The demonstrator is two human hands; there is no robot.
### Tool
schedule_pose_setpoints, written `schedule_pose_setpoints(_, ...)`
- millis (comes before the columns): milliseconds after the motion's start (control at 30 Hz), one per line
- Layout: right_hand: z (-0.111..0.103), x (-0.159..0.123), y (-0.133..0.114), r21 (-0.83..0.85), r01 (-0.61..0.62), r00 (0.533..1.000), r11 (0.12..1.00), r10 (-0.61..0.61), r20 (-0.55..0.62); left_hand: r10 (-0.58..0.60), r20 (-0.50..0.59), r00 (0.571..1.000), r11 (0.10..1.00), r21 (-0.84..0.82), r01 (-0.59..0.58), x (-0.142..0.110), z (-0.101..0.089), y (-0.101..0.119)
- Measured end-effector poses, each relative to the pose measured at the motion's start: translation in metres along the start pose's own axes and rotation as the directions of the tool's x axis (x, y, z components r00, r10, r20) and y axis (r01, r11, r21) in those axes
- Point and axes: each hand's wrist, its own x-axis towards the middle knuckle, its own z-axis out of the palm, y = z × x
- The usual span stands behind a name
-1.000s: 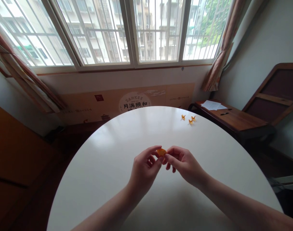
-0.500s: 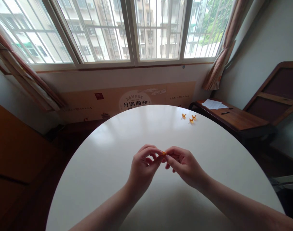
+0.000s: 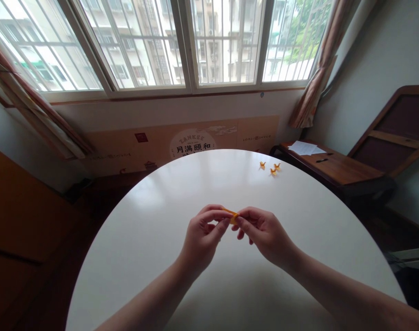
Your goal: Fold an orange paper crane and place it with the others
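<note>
Between my two hands is a small piece of folded orange paper (image 3: 234, 219), held above the white table. My left hand (image 3: 206, 236) pinches its left side with thumb and forefinger. On the other side, the thumb and forefinger of my right hand (image 3: 263, 232) are closed on it too. The fingertips hide much of the paper, so its exact folded shape is unclear. Farther back on the table stand three small orange paper cranes (image 3: 273, 171), close together and apart from my hands.
The round white table (image 3: 144, 257) fills the middle. Beyond it are a printed cardboard panel (image 3: 223, 135) and a barred window (image 3: 223, 41). At the right, a wooden chair (image 3: 357, 168) bears white papers (image 3: 304, 148) and a small dark object.
More of the orange paper shows between my fingers now, with a strip reaching up and left behind my left forefinger. My hands have shifted only slightly. The cranes stay put.
</note>
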Motion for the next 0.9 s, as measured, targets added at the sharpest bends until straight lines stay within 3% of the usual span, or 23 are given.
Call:
schedule_pose_setpoints(367,0.0006,-0.0024,-0.0005,-0.04,-0.02,1.0,0.999,0.021,0.013,0.025,0.049,0.998,0.999,0.024,-0.026,-0.0008,0.0017,-0.0015)
schedule_pose_setpoints(567,-0.0002,-0.0015,0.0014,-0.062,0.012,1.0,0.998,-0.013,-0.015,-0.092,-0.029,0.995,0.996,-0.018,0.092,-0.0008,0.0017,-0.0036)
schedule_pose_setpoints(700,-0.0015,0.0001,-0.0006,-0.101,0.011,0.998,0.995,-0.017,-0.056,-0.232,0.1,0.968,0.972,0.002,0.233,0.003,-0.0007,-0.0058)
schedule_pose_setpoints(800,-0.0023,0.0009,-0.0026,-0.105,0.013,0.998,0.994,-0.02,-0.064,-0.242,0.145,0.959,0.97,0.036,0.239,0.0037,-0.0012,-0.0064)
schedule_pose_setpoints(900,-0.0028,0.0014,-0.0028,-0.094,-0.002,0.999,0.996,-0.003,-0.051,-0.205,0.098,0.974,0.975,0.106,0.195,0.0029,-0.0015,-0.0043)
